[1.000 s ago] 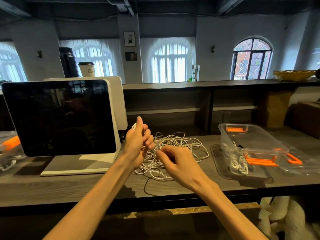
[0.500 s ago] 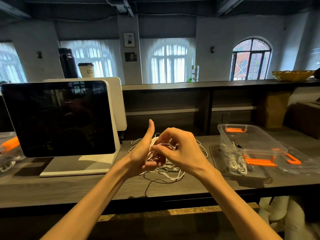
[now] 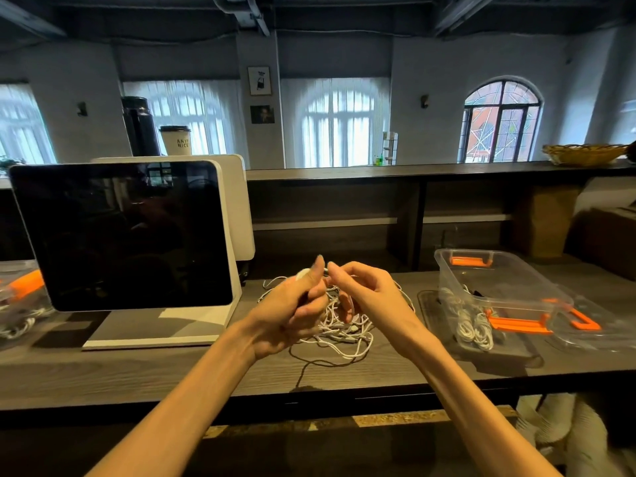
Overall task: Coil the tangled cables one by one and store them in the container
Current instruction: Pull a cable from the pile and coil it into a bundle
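We grip white cable in left hand; right hand pinches strand above tangled pile; clear container sits right.

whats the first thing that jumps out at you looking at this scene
Two bare hands meet at centre, the left hand and right hand working a cable above a tangled pile of white cables on the dark counter. A big dark screen stands to the left, a clear container with orange clips to the right.
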The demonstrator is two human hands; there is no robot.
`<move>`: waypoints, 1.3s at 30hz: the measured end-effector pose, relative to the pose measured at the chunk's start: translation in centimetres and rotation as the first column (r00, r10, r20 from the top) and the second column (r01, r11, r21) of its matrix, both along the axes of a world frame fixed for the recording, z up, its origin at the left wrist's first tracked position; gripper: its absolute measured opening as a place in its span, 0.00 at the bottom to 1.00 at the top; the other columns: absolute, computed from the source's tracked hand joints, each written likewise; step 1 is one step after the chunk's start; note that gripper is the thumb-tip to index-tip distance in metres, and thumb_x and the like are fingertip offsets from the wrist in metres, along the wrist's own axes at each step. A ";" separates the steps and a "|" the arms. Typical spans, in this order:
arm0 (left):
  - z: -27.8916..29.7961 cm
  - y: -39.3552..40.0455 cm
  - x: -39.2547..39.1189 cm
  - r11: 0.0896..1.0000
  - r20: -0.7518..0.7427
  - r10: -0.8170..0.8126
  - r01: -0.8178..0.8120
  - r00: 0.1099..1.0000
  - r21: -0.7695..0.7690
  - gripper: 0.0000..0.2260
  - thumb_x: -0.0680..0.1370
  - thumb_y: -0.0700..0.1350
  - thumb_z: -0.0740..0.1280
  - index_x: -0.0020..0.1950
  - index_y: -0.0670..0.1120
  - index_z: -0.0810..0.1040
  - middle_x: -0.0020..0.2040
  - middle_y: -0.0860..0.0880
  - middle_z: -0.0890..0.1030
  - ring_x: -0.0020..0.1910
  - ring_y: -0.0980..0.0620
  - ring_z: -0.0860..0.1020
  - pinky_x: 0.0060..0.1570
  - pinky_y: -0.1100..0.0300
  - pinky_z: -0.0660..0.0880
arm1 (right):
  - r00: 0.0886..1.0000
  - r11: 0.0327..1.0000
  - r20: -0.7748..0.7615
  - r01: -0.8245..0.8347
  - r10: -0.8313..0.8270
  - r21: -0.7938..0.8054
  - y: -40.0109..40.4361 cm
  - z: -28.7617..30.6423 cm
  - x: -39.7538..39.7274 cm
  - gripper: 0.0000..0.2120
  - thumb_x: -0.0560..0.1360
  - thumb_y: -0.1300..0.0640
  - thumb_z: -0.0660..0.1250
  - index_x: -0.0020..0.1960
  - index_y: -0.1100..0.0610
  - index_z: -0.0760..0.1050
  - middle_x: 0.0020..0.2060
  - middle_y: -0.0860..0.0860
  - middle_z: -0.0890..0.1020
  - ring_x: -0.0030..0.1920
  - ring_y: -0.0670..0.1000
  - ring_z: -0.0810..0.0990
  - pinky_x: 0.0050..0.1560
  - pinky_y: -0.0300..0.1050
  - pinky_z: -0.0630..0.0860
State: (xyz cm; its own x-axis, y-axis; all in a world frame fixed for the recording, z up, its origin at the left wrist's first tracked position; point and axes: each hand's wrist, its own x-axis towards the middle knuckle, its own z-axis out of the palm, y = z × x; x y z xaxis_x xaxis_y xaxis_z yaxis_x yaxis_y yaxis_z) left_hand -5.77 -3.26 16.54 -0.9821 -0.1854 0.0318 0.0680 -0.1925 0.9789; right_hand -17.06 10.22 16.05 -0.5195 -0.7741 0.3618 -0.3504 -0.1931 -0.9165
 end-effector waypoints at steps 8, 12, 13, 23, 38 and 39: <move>-0.3 0.0 -1.0 0.934 -0.008 0.352 -0.351 0.936 0.064 0.21 0.82 0.59 0.59 0.40 0.44 0.71 0.30 0.47 0.71 0.23 0.55 0.66 0.23 0.67 0.61 | 0.987 0.994 -0.150 0.044 -0.059 -0.105 0.1 -0.9 1.5 0.06 0.81 0.55 0.68 0.52 0.58 0.80 0.38 0.51 0.85 0.38 0.49 0.85 0.39 0.40 0.80; 0.0 0.9 -1.5 0.879 -0.031 0.472 -0.467 0.881 0.095 0.19 0.83 0.59 0.59 0.49 0.43 0.76 0.42 0.43 0.83 0.43 0.47 0.82 0.45 0.57 0.78 | 0.927 0.970 -0.293 0.200 -0.234 -0.142 -0.8 -1.2 2.3 0.04 0.81 0.56 0.70 0.47 0.55 0.79 0.38 0.44 0.83 0.37 0.44 0.84 0.35 0.37 0.79; 0.1 1.0 -1.5 0.875 -0.046 0.477 -0.470 0.878 0.116 0.19 0.84 0.57 0.58 0.52 0.43 0.77 0.44 0.42 0.85 0.45 0.46 0.85 0.45 0.56 0.81 | 0.917 0.967 -0.314 0.214 -0.248 -0.139 -1.0 -1.4 2.4 0.04 0.81 0.57 0.70 0.47 0.55 0.79 0.39 0.42 0.83 0.37 0.42 0.83 0.36 0.36 0.79; 0.2 0.6 -1.6 0.882 -0.105 0.468 -0.457 0.877 0.112 0.16 0.84 0.54 0.60 0.45 0.44 0.75 0.45 0.34 0.82 0.52 0.38 0.82 0.57 0.47 0.80 | 0.864 0.969 -0.441 0.200 -0.245 -0.146 -2.2 -2.9 3.2 0.04 0.81 0.58 0.68 0.48 0.54 0.80 0.43 0.50 0.85 0.36 0.47 0.83 0.40 0.44 0.82; 0.4 -2.0 -1.0 0.851 -0.106 0.519 -0.525 0.848 -0.027 0.18 0.85 0.54 0.58 0.43 0.43 0.72 0.33 0.44 0.76 0.36 0.46 0.85 0.43 0.53 0.85 | 0.830 0.987 -0.548 0.155 -0.105 0.046 -0.4 -2.6 1.1 0.12 0.82 0.44 0.65 0.47 0.46 0.85 0.38 0.42 0.85 0.41 0.44 0.83 0.46 0.45 0.79; 0.4 -1.8 -0.9 0.862 -0.083 0.490 -0.497 0.868 -0.100 0.20 0.85 0.56 0.57 0.42 0.43 0.72 0.34 0.43 0.76 0.34 0.49 0.83 0.41 0.55 0.84 | 0.817 0.989 -0.571 0.137 -0.081 0.057 -0.5 -2.1 1.2 0.12 0.81 0.43 0.64 0.49 0.45 0.85 0.39 0.42 0.86 0.42 0.43 0.83 0.46 0.42 0.79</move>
